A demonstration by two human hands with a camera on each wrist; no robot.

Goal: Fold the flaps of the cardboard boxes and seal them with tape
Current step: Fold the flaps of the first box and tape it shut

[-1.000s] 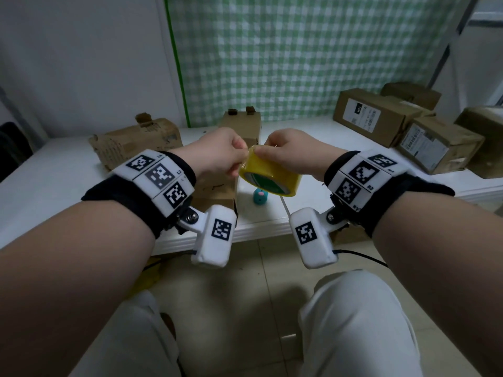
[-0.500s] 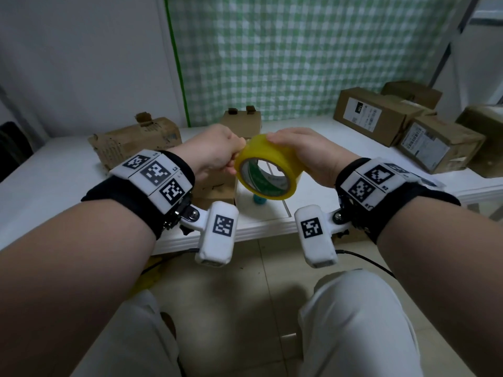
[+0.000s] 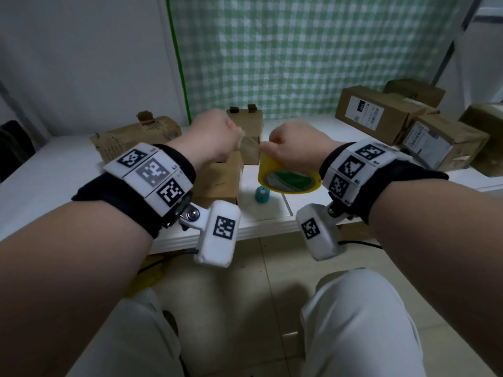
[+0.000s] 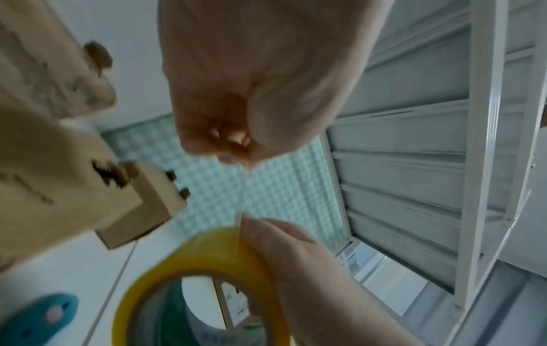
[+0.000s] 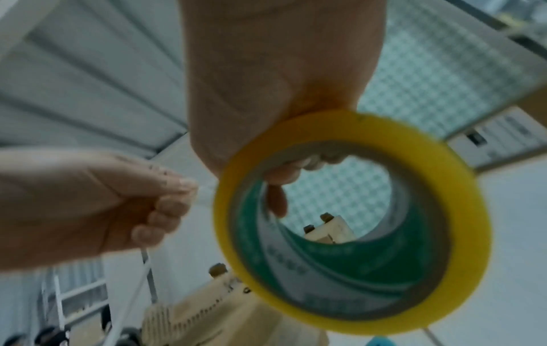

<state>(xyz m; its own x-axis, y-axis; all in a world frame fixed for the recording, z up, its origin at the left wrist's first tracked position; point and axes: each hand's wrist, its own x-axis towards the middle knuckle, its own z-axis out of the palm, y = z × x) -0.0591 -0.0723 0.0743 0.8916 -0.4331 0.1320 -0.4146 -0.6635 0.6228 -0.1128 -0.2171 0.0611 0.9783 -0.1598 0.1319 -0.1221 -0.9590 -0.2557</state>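
At centre frame, above the near edge of the table, the right hand grips the yellow tape roll, fingers curled through its core. The left hand, just left of it, pinches the free tape end, a clear strip stretching between them. Cardboard boxes lie on the table behind the hands and at upper right.

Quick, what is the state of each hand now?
Left hand: closed, pinching the clear tape end.
Right hand: closed, gripping the yellow roll of packing tape.
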